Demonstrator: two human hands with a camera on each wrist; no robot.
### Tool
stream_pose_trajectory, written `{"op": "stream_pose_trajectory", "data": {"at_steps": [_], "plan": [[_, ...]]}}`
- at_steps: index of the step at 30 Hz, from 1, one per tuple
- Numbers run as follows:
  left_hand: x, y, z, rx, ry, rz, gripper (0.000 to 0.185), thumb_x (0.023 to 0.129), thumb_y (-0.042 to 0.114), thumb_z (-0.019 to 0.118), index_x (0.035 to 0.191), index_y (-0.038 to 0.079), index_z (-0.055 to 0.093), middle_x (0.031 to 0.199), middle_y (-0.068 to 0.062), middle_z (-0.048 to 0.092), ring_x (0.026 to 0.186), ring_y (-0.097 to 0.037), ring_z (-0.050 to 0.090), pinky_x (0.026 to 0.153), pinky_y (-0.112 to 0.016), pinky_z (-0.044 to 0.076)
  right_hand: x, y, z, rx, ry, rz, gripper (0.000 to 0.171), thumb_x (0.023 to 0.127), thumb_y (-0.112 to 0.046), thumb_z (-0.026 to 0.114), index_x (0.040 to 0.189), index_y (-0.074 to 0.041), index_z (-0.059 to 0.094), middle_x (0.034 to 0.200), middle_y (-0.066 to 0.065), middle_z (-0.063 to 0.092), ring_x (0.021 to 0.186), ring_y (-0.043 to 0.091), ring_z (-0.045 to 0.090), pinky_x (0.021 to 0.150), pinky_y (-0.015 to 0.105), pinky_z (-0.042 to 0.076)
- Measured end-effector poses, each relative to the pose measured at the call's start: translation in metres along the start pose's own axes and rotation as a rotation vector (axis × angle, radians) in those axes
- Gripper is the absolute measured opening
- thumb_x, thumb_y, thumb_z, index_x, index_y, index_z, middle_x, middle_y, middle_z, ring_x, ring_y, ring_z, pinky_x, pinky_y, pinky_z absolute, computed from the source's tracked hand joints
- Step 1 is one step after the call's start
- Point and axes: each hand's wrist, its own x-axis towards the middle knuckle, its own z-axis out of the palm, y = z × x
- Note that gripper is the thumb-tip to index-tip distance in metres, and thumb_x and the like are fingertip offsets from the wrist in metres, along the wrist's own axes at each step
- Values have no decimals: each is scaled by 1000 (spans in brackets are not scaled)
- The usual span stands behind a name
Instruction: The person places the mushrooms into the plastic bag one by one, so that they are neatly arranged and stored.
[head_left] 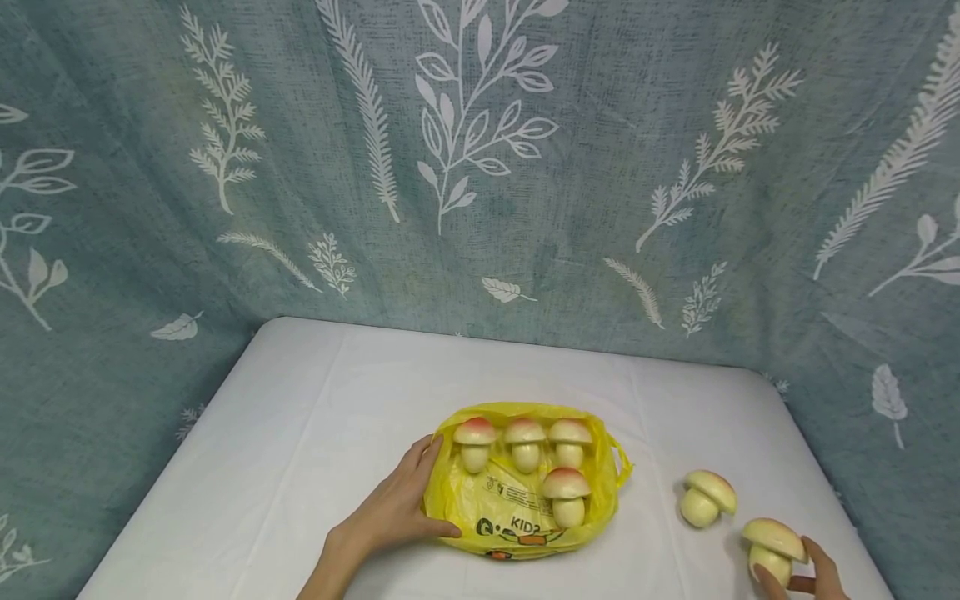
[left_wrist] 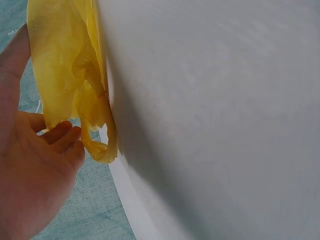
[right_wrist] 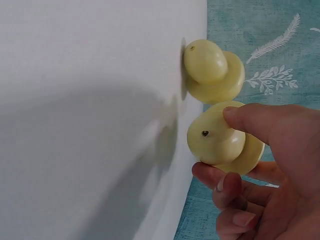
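Observation:
A yellow plastic bag (head_left: 467, 508) lies with its mouth spread wide on the table, in the middle of the head view. Several toy mushrooms (head_left: 525, 437) with red-tinged caps rest in it. My left hand (head_left: 397, 504) holds the bag's left side, its thumb near the front rim and its fingers farther back. At the lower right, my right hand (head_left: 813, 575) grips a cream toy mushroom (right_wrist: 212, 140) by thumb and fingers, and a dark spot shows on the stem's end. Just beyond it sits another toy mushroom (head_left: 702, 502), cap leaning to the right.
A white cloth covers the table (head_left: 300, 433). Blue-green curtain fabric (head_left: 585, 208) with white leaf prints hangs behind it and at both sides. One loop handle (head_left: 624, 462) of the bag sticks out to its right.

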Motion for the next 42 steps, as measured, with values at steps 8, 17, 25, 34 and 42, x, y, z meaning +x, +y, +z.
{"op": "stream_pose_trajectory", "data": {"at_steps": [8,17,25,34,42], "plan": [[0,-1,0,3,-4,-5,127,69,64,81,160,8,12,160,-17,17,144,-34,26,109,-52,36,-26,-34,-10,63,31,13,108,83,-40,77,156,4,10,99,37,58,62,28,61,49,34,48],[0,0,0,0,-2,-7,128,69,64,81,160,8,11,160,-17,17,144,-34,26,108,-53,36,-37,-53,-8,95,81,-24,105,83,-47,75,157,-1,17,100,33,64,53,24,56,44,32,45],[1,-1,1,6,0,-3,127,69,65,80,160,8,12,160,-17,18,144,-34,26,108,-53,36,-62,-77,-9,99,178,-160,89,84,-27,78,155,-5,29,95,30,69,43,20,55,40,27,43],[0,-1,1,5,2,-6,126,69,65,80,160,9,12,160,-17,18,144,-34,27,108,-52,36,-95,-107,-4,32,333,-466,78,78,-13,84,145,-8,45,87,24,72,38,4,46,38,17,37],[-1,-2,1,9,-1,-3,127,70,65,80,160,9,11,161,-17,17,144,-34,26,109,-52,36,-107,-129,3,23,307,-499,75,78,-17,86,142,-10,49,88,19,73,40,6,44,39,18,36]]}}
